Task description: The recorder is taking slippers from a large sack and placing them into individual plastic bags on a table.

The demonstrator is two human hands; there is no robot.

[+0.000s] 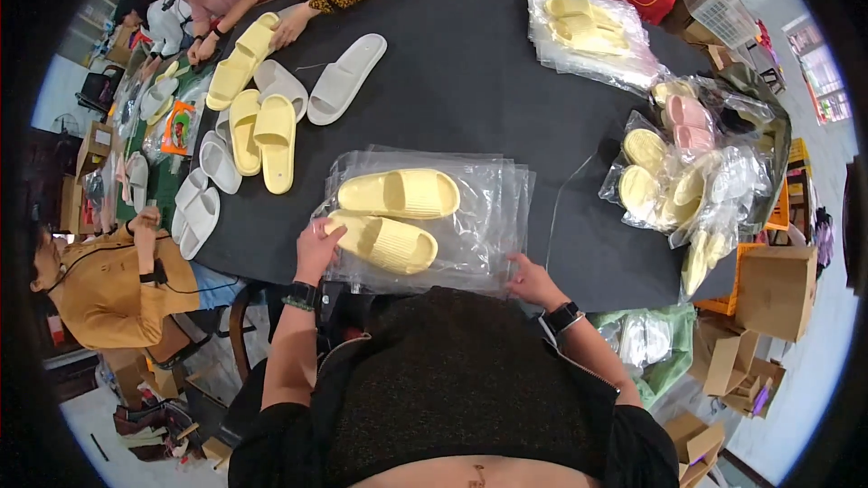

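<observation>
A pair of yellow slippers lies side by side on a stack of clear plastic bags [488,208], toes to the right. The far yellow slipper [389,194] rests untouched. My left hand [316,248] is closed on the heel end of the near yellow slipper [389,242], thumb on top. At the right edge of the bags is my right hand [535,282], its index finger stretched out and apart from the thumb, touching the plastic's edge.
Loose yellow slippers [275,145] and grey slippers [347,79] lie at the table's left, where another person's hand [291,25] reaches in. Bagged yellow slippers [588,27] are stacked at the far right. More bagged slippers [692,140] pile nearer. Cardboard boxes [776,291] stand beyond the table's right edge.
</observation>
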